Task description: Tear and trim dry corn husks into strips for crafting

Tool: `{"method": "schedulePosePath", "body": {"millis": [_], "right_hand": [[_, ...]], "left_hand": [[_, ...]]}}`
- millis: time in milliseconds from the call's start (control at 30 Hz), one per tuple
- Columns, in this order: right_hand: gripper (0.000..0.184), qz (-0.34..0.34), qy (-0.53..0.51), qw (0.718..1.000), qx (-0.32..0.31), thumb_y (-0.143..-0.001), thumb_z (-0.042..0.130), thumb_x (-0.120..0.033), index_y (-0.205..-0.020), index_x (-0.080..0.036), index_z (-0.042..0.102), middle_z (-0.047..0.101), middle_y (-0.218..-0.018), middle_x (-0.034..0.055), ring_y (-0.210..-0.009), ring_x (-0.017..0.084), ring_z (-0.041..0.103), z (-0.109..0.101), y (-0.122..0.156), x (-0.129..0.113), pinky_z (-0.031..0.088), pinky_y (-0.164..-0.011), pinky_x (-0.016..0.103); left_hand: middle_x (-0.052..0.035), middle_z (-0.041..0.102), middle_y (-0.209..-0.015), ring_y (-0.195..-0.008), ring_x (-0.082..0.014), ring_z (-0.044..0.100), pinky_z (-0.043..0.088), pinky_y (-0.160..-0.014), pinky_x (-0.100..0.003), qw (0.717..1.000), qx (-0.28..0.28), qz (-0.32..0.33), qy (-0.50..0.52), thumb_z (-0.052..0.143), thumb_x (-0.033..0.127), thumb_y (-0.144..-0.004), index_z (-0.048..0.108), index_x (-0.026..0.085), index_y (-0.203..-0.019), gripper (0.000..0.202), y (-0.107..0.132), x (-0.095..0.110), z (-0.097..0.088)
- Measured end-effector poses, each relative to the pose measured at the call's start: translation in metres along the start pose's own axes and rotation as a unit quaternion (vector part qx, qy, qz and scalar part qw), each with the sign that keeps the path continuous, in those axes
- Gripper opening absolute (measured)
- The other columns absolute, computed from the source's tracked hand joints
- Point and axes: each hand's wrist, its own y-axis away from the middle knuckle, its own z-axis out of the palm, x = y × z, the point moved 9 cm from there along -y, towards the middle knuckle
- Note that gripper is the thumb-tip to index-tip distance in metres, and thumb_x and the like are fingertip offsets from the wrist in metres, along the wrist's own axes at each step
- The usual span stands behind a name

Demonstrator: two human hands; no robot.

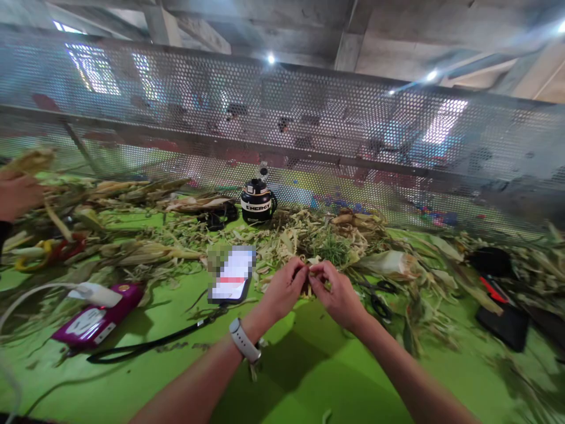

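Observation:
My left hand, with a pale watch on its wrist, is closed in a pinch over the green table. Facing it, my right hand pinches too, and the fingertips of both hands nearly meet. Whatever lies between them is too small to make out; a few pale strips show just below. Behind the hands are shredded corn husks and a green stringy tuft. A whole corn husk lies right of my right hand, near black-handled scissors.
A phone with a black strap lies left of my hands. Further left sits a purple power strip with a white plug. A black bottle stands before the perforated metal screen. Another person's hand holds husk at far left.

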Motion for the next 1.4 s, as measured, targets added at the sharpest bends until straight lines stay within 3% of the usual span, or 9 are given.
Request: {"method": "schedulePosePath", "body": {"millis": [133, 433, 700, 833, 967, 1100, 1167, 1333, 1400], "right_hand": [[0.011, 0.013, 0.029, 0.999, 0.024, -0.083, 0.048, -0.024, -0.091, -0.018, 0.053, 0.063, -0.071, 0.0015, -0.062, 0.014, 0.057, -0.004, -0.001, 0.004, 0.043, -0.060, 0.024], [0.009, 0.017, 0.042, 0.997, 0.062, -0.079, 0.050, -0.023, -0.078, -0.019, 0.058, 0.059, -0.064, -0.0011, -0.061, 0.013, 0.053, -0.014, -0.003, 0.001, 0.040, -0.062, 0.024], [0.011, 0.066, -0.044, 0.995, 0.059, -0.074, 0.049, -0.023, -0.067, -0.018, 0.055, 0.055, -0.065, -0.0006, -0.064, 0.014, 0.050, -0.018, -0.006, 0.010, 0.040, -0.063, 0.025], [0.007, 0.067, -0.078, 0.993, 0.066, -0.070, 0.050, -0.023, -0.069, -0.018, 0.055, 0.057, -0.077, 0.0021, -0.078, 0.016, 0.052, -0.016, -0.005, 0.011, 0.041, -0.075, 0.029], [0.007, 0.135, -0.163, 0.977, -0.012, -0.070, 0.047, -0.023, -0.069, -0.018, 0.051, 0.049, -0.063, -0.0032, -0.059, 0.011, 0.045, 0.003, -0.003, 0.021, 0.037, -0.055, 0.022], [0.006, 0.153, -0.200, 0.968, -0.018, -0.067, 0.049, -0.023, -0.067, -0.017, 0.052, 0.047, -0.058, -0.0048, -0.055, 0.010, 0.042, 0.006, -0.004, 0.024, 0.033, -0.052, 0.021], [0.008, 0.168, -0.219, 0.961, -0.016, -0.068, 0.052, -0.024, -0.068, -0.017, 0.055, 0.049, -0.060, -0.0044, -0.057, 0.010, 0.044, 0.008, -0.003, 0.027, 0.034, -0.054, 0.021], [0.009, 0.200, -0.291, 0.934, 0.052, -0.065, 0.059, -0.025, -0.069, -0.017, 0.059, 0.055, -0.063, -0.0034, -0.061, 0.010, 0.048, 0.001, -0.002, 0.039, 0.037, -0.060, 0.022], [0.010, 0.225, -0.339, 0.910, 0.079, -0.064, 0.061, -0.025, -0.069, -0.017, 0.059, 0.056, -0.063, -0.0034, -0.060, 0.010, 0.049, 0.000, 0.000, 0.045, 0.038, -0.059, 0.022]], "left_hand": [[0.0035, 0.047, -0.061, -0.054, -0.0113, 0.045, 0.033, -0.051, -0.023, 0.998, 0.020, 0.032, -0.044, 0.037, 0.032, -0.089, 0.044, 0.020, -0.076, 0.019, 0.004, 0.002, -0.001], [0.0055, 0.044, -0.061, -0.045, -0.0088, 0.046, 0.036, -0.041, -0.019, 0.999, 0.005, 0.013, 0.036, 0.036, 0.040, -0.090, 0.042, 0.022, -0.081, 0.022, 0.010, 0.000, 0.006], [0.0020, 0.049, -0.066, -0.055, -0.0110, 0.043, 0.031, -0.055, -0.024, 0.990, 0.107, 0.075, -0.056, 0.040, 0.032, -0.089, 0.049, 0.020, -0.080, 0.018, 0.008, 0.012, -0.018], [0.0020, 0.049, -0.065, -0.055, -0.0119, 0.044, 0.030, -0.056, -0.025, 0.991, 0.067, 0.089, -0.073, 0.040, 0.032, -0.089, 0.050, 0.021, -0.080, 0.017, 0.009, 0.016, -0.010], [0.0019, 0.049, -0.062, -0.055, -0.0129, 0.046, 0.034, -0.057, -0.025, 0.990, 0.115, 0.057, -0.050, 0.040, 0.033, -0.088, 0.047, 0.021, -0.076, 0.019, 0.007, 0.014, -0.023], [0.0046, 0.047, -0.055, -0.049, -0.0123, 0.046, 0.035, -0.052, -0.025, 0.986, 0.162, -0.021, 0.019, 0.037, 0.038, -0.089, 0.042, 0.022, -0.077, 0.021, 0.002, -0.003, -0.039], [0.0044, 0.046, -0.055, -0.049, -0.0122, 0.045, 0.034, -0.049, -0.024, 0.988, 0.136, -0.060, 0.048, 0.035, 0.044, -0.089, 0.042, 0.021, -0.075, 0.027, 0.000, -0.012, -0.036], [0.0022, 0.051, -0.063, -0.058, -0.0119, 0.046, 0.034, -0.052, -0.023, 0.989, -0.097, -0.060, 0.089, 0.050, 0.050, -0.080, 0.053, 0.017, -0.079, 0.033, 0.002, -0.011, 0.010], [0.0027, 0.051, -0.065, -0.058, -0.0107, 0.044, 0.034, -0.052, -0.022, 0.986, -0.117, -0.043, 0.111, 0.058, 0.046, -0.076, 0.055, 0.017, -0.085, 0.030, 0.003, -0.007, 0.015]]}}
